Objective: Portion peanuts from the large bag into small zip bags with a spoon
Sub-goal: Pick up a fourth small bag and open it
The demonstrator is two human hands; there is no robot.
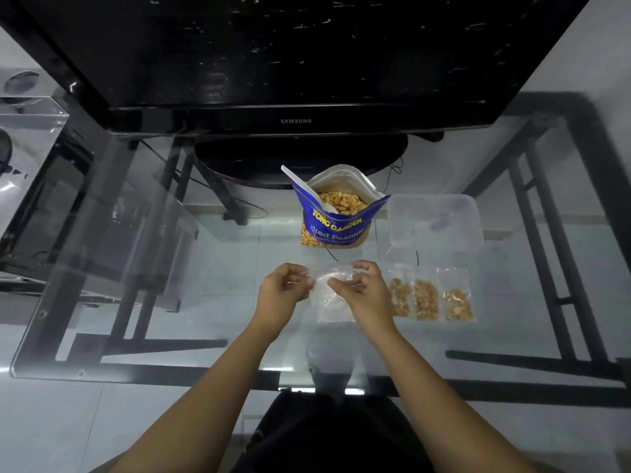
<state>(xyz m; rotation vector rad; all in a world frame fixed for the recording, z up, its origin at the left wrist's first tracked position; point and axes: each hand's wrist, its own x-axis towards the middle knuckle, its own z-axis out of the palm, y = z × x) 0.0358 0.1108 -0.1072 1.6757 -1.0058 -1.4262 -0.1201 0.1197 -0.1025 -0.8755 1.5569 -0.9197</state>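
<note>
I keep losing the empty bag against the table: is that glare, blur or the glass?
Head view: mostly the glass table, whose frame and floor show through; the clear zip bag in both hands' grip (left hand, right hand) has little contrast, the light is dim, wide-angle bending at the edges.

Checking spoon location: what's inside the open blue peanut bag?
The blue foil peanut bag holds pale roasted peanuts and a white plastic spoon, handle sticking out upper left. Its bowl is mostly hidden behind the bag's front wall.
</note>
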